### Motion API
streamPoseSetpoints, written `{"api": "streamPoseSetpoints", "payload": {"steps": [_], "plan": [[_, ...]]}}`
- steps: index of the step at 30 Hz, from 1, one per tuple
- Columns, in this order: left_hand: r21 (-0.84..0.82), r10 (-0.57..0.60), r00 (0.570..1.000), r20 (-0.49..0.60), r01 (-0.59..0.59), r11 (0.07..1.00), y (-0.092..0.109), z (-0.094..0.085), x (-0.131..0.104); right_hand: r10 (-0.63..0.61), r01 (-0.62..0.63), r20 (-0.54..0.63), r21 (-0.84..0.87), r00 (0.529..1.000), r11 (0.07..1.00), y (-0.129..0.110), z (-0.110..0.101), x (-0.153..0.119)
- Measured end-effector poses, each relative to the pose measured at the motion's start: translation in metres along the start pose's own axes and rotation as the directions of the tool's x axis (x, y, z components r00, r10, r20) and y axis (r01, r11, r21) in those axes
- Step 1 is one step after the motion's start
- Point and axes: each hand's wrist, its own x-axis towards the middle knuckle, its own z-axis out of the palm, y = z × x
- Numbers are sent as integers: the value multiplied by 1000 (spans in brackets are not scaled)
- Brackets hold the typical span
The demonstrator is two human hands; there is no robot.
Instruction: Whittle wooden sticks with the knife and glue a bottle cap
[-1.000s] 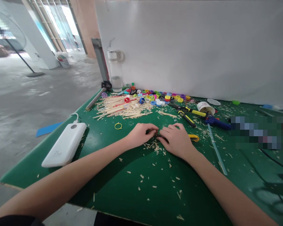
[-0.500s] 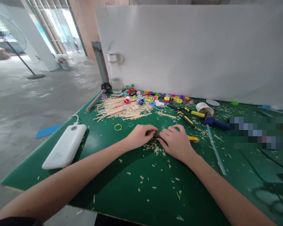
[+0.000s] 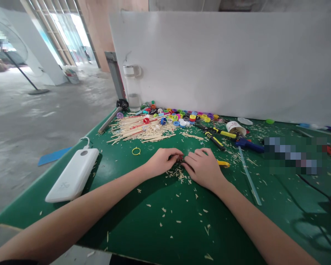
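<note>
My left hand (image 3: 162, 162) is closed in a pinch at the middle of the table, its thumb and forefinger pressed together. Close beside it, almost touching, my right hand (image 3: 203, 167) has its fingers curled inward. Something small and dark shows between the fingertips, too hidden to name. A heap of pale wood shavings (image 3: 178, 173) lies just below the fingers. From behind my right hand sticks out the end of a yellow tool (image 3: 223, 163); the rest of it is covered. A thin yellow ring (image 3: 136, 151) lies left of my left hand.
Wooden sticks (image 3: 132, 127) and coloured bottle caps (image 3: 179, 117) are piled at the back. Yellow-black pliers (image 3: 213, 140), a tipped paper cup (image 3: 235, 129), a blue glue gun (image 3: 248, 144) and a glue stick (image 3: 249, 178) lie right. A white power bank (image 3: 73, 175) lies left.
The whole view has shifted slightly, so the table things appear a little further left and lower. Both hands stay together over the shavings, with only small finger movement.
</note>
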Motion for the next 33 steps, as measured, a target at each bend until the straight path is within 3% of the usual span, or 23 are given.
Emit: {"api": "streamPoseSetpoints", "payload": {"steps": [11,17,27,33], "plan": [[-14,13,1000,22,-12,1000,-1,-1,0,19,-19,11,-5,1000,1000,0,1,-1],[1,9,999,39,-9,1000,0,0,-1,2,-7,78,61,997,998,3,0,3],[4,-30,999,33,30,1000,0,0,-2,3,-6,32,86,999,996,4,1,0],[3,-15,1000,21,15,1000,0,0,-2,67,-66,-25,31,997,997,3,-2,-2]]}}
